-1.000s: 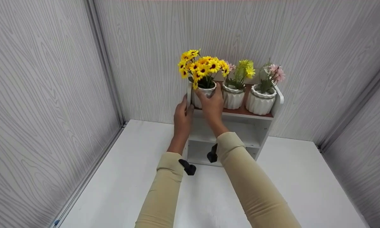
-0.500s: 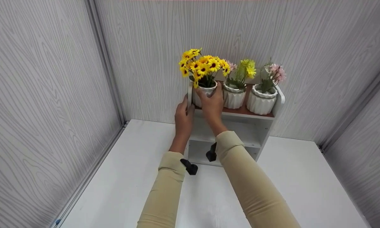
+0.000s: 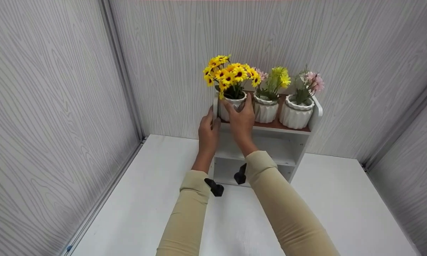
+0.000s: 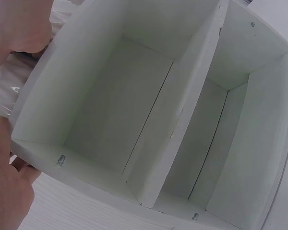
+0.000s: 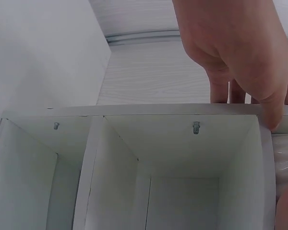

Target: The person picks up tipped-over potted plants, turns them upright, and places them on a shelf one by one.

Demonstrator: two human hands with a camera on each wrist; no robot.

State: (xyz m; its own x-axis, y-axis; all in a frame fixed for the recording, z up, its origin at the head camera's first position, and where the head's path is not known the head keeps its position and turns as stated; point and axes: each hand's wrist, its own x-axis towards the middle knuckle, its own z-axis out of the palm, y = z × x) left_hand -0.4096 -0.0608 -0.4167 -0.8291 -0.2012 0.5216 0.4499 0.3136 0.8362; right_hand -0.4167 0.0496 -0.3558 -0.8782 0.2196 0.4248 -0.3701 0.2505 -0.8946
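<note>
In the head view, a white ribbed pot [image 3: 224, 114] of yellow, dark-centred flowers [image 3: 231, 75] stands at the left end of the top board of a small white shelf unit [image 3: 282, 130]. My right hand [image 3: 242, 121] holds this pot from the front, thumb on its left and fingers on its right. My left hand [image 3: 209, 131] grips the unit's left side panel [image 3: 215, 106], thumb in front and fingers outside it. The right wrist view shows the left hand [image 5: 245, 48] around the panel's edge. Glossy white pot surface [image 4: 12, 84] appears between both hands in the left wrist view.
Two more white pots share the top board: a middle pot [image 3: 266, 112] with yellow-green flowers and a right pot [image 3: 296, 116] with pink ones. Below are open compartments [image 3: 277, 147]. The unit stands on a white table [image 3: 327, 199], against a wood-grain wall [image 3: 170, 71].
The head view has shifted slightly, so everything sits a little further right. Both hands keep their hold on the pot and the side panel.
</note>
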